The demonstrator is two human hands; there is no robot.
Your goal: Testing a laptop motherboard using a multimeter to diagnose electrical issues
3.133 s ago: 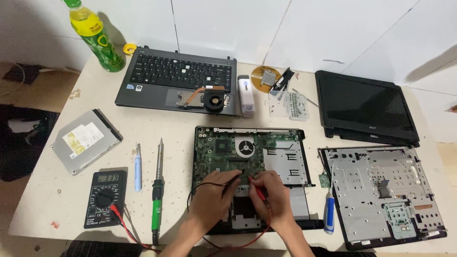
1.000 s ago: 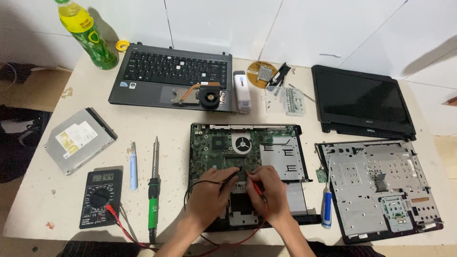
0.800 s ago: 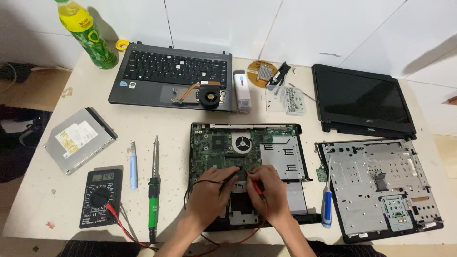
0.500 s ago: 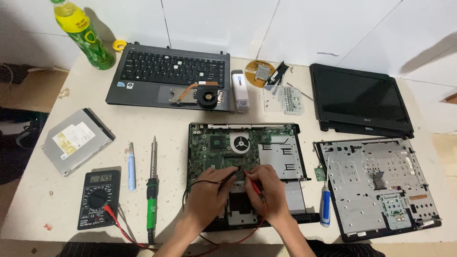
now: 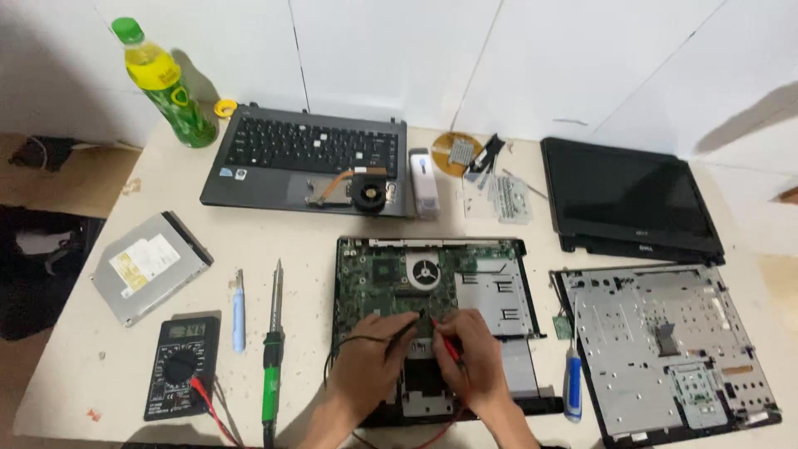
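A thin black probe (image 5: 397,333) is pinched in the left hand (image 5: 370,366) and a thin red probe (image 5: 445,347) in the right hand (image 5: 472,357), tips being set lightly on the fragile, stiff green circuit board (image 5: 391,287), best gripped by its edges.

Motherboard (image 5: 391,283): we note green, silver shield plates at its right.
Probes: black one (image 5: 405,329), red one (image 5: 445,347).
Multimeter (image 5: 181,366): black, grey display, red lead.
Soldering iron (image 5: 271,378): green grip.
Bottle (image 5: 165,83): green, yellow label.
Small screwdriver (image 5: 238,312): pale blue.
Table (image 5: 266,233): we log beige.
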